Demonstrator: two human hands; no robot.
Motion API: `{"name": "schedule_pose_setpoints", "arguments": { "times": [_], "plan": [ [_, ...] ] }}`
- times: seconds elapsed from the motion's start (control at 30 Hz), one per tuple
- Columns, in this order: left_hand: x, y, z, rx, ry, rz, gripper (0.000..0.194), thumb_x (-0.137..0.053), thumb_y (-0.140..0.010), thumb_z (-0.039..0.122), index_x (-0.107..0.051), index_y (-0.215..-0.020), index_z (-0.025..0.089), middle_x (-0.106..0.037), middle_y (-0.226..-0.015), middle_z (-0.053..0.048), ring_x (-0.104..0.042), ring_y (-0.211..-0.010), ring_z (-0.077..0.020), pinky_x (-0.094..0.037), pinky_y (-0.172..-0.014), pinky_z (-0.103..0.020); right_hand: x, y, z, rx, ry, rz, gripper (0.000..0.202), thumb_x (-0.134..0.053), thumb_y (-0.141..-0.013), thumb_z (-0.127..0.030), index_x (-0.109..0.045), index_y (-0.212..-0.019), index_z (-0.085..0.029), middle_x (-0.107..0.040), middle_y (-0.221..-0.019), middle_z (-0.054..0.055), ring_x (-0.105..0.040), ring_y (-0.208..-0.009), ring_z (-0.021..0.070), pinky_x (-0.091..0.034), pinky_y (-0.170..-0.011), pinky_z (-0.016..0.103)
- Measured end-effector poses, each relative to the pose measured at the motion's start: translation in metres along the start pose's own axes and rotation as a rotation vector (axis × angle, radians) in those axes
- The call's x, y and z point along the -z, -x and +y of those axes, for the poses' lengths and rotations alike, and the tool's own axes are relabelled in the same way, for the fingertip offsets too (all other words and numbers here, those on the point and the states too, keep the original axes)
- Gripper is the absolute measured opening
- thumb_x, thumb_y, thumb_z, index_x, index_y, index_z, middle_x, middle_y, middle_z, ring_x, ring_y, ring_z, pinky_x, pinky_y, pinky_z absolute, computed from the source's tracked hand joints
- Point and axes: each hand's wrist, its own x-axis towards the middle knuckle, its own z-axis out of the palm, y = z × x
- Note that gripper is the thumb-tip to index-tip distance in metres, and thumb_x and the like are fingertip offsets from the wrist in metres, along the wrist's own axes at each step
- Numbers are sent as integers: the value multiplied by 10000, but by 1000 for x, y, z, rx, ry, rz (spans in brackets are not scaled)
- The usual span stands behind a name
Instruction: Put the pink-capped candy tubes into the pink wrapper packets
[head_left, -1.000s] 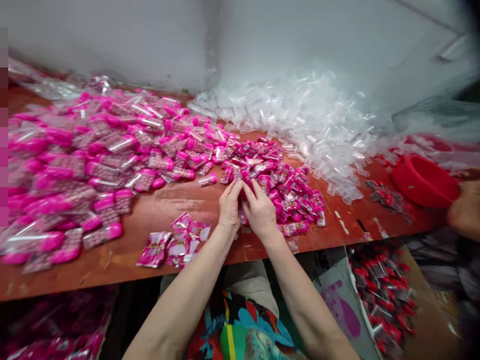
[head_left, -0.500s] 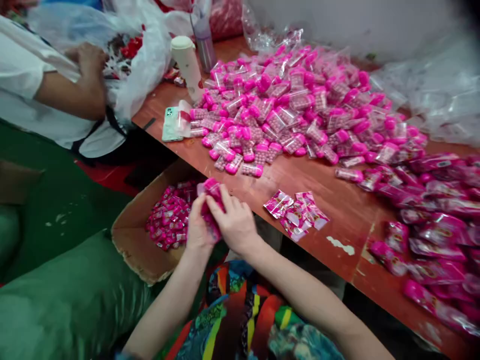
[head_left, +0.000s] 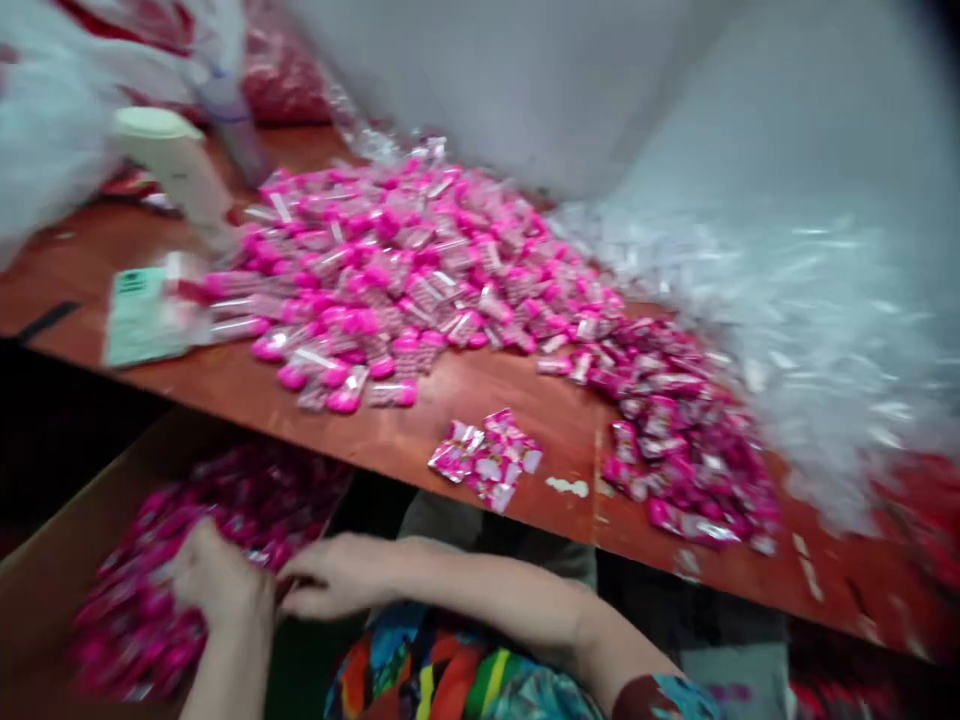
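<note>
Blurred by motion, my left hand [head_left: 221,580] is down in the cardboard box [head_left: 45,545], over the heap of small pink packets [head_left: 142,610]. Whether it holds anything is too smeared to tell. My right hand [head_left: 334,577] is at the box's right side, close to my left wrist, its fingers pointing left and blurred. On the red-brown table [head_left: 300,430] lies a large pile of clear jars with pink caps [head_left: 420,260]. A few flat pink sachets [head_left: 491,455] lie near the table's front edge.
More filled pink packets [head_left: 690,450] are heaped on the right of the table. At the left stand a pale cup [head_left: 176,175] and a bottle [head_left: 232,125], with a light green phone [head_left: 142,315] in front. Clear plastic bags [head_left: 810,330] lie along the wall.
The view has swung right and the co-worker has left it. My hands have parted and moved down; the pink item between them no longer shows. My left hand has entered the box.
</note>
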Motion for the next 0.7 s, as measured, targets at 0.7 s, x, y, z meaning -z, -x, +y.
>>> {"name": "schedule_pose_setpoints", "arguments": {
  "times": [0.7],
  "plan": [
    [-155,183,63,-1148,-203,-819,152,-541,-886,146,-661,-966,194,-686,-932,-56,-613,-902,-210,-487,-806,-379,205,205,109,-704,753,1063,372,-381,-885,-29,-644,-1126,-134,-620,-1112,176,-529,-995,277,-444,-897,426]
  ]
}}
